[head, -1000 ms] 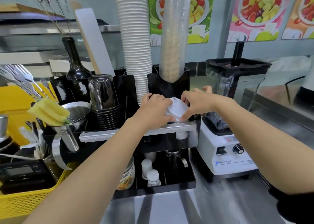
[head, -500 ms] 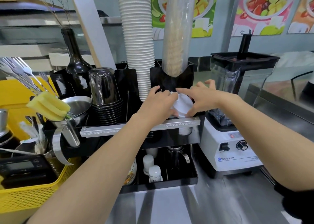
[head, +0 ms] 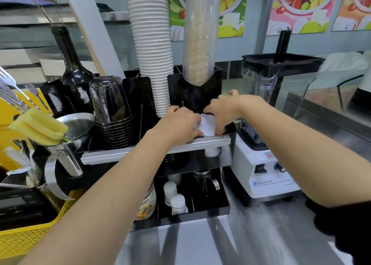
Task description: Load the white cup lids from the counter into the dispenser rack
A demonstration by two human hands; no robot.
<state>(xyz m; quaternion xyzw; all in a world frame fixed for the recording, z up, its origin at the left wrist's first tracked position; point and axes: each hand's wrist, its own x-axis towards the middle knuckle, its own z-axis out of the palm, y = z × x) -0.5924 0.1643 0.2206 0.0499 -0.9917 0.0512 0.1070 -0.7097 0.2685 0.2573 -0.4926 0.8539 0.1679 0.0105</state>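
Note:
A stack of white cup lids (head: 206, 125) stands in the right-hand slot of the black dispenser rack (head: 227, 160), just behind its silver front bar (head: 152, 151). My left hand (head: 178, 124) grips the stack from the left and my right hand (head: 222, 109) grips it from the right and top. Only a narrow white strip of the lids shows between my fingers. The bottom of the stack (head: 212, 151) shows white below the bar.
A tall column of white paper cups (head: 150, 49) and a clear sleeve of cups (head: 200, 33) rise from the rack. Black cups (head: 112, 112) and a dark bottle (head: 72, 61) stand to the left. A white blender (head: 269, 124) stands at the right, a yellow basket (head: 30, 234) at the left.
Both hands have pushed the white lids down and turned them on edge; the flat lid top seen earlier is now mostly hidden between my fingers. The camera has moved slightly closer.

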